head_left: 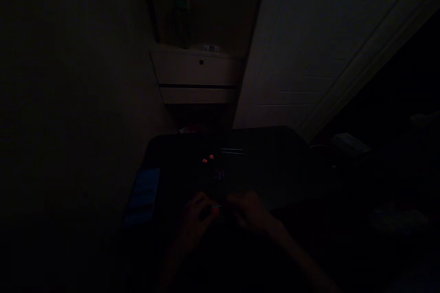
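Left hand [196,216] pinches a red piece [215,209], keep it steady; right hand [250,211] at 3 o'clock, can't tell its grip.

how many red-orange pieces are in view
3. One red-orange piece and a second lie close together on the dark table, left of two thin rods; a third is at the fingertips of the left hand. More may be hidden in the dark.
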`<state>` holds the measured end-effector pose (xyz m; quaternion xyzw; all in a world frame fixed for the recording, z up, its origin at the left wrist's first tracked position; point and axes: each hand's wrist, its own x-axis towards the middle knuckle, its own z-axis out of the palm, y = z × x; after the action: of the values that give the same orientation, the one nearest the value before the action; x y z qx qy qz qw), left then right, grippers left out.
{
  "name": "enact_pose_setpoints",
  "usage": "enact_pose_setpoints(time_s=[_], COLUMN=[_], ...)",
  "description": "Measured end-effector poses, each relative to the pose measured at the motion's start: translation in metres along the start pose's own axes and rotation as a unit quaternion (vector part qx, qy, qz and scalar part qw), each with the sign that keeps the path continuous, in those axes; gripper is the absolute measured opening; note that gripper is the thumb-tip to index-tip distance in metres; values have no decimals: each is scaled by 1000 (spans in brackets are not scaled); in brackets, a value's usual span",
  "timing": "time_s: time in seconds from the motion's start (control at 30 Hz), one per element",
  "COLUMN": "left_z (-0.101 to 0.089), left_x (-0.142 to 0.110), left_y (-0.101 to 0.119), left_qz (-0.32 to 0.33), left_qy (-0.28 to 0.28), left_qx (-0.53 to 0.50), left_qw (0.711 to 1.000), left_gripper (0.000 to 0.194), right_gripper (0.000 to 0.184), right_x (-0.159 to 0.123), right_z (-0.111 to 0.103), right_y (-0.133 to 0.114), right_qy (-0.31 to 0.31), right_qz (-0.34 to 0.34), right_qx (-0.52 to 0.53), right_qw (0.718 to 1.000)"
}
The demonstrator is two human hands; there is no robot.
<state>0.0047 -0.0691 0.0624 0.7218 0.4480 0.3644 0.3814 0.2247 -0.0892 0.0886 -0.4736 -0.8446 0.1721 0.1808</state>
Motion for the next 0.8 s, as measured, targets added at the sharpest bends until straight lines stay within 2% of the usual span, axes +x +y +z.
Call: enact_pose_setpoints(time_s=[0.27,0.4,0.5,0.67,0.8], left_z=[1,0,1,1,0], left_x=[0,0,1,2,1], left_y=[0,-2,-2,-1,-2], left_qz=[-5,-2,1,0,6], left_qy=[-1,-1,-2,-7,-8], left_qx=[-14,-14,-11,-12,-3], left_qw=[1000,1000,1000,1000,1000], left_gripper=[6,6,8,9,9], right_gripper=[34,30,31,42,49], right_x=[0,-1,-4,-7,-6], right_z=[-2,-3,-3,1,-2], right_y=[-1,-3,-6,-8,-8], right_qy=[-19,-27,-45,-101,-121], right_qz=[-29,-37,-31,-9,-4], right_qx=[-10,-39,-68,-102,-120], right_qw=[999,998,996,990,985])
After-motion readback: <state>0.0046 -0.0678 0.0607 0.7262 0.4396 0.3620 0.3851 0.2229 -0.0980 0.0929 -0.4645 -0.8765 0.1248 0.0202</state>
